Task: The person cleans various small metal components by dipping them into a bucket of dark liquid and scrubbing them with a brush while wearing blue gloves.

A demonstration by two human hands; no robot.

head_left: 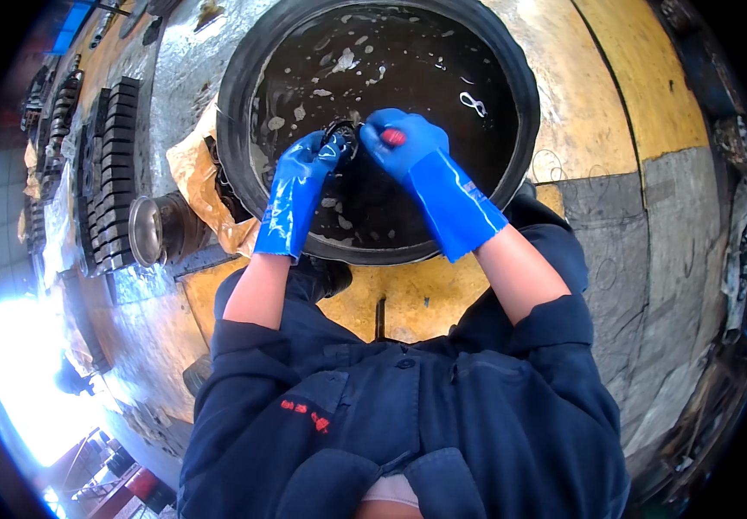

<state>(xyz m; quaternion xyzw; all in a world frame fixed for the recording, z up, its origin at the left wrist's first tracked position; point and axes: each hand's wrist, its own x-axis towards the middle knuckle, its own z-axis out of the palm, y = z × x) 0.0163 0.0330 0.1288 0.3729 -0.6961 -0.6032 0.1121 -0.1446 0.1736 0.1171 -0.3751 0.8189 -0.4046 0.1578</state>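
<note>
Both my hands wear long blue rubber gloves and meet over a round black basin (235,95) filled with dark, foamy liquid. My left hand (308,156) grips a small dark ring-shaped part (340,131) just above the liquid. My right hand (399,138) is closed around a tool with a red handle (393,137), its tip against that part. A small pale metal loop (473,104) floats or lies in the liquid at the right.
A metal cylinder (153,229) lies left of the basin beside crumpled yellow paper (192,169). Rows of dark metal parts (114,164) are stacked further left. The floor is yellow and grey, wet and shiny. Clutter lines the right edge (737,251).
</note>
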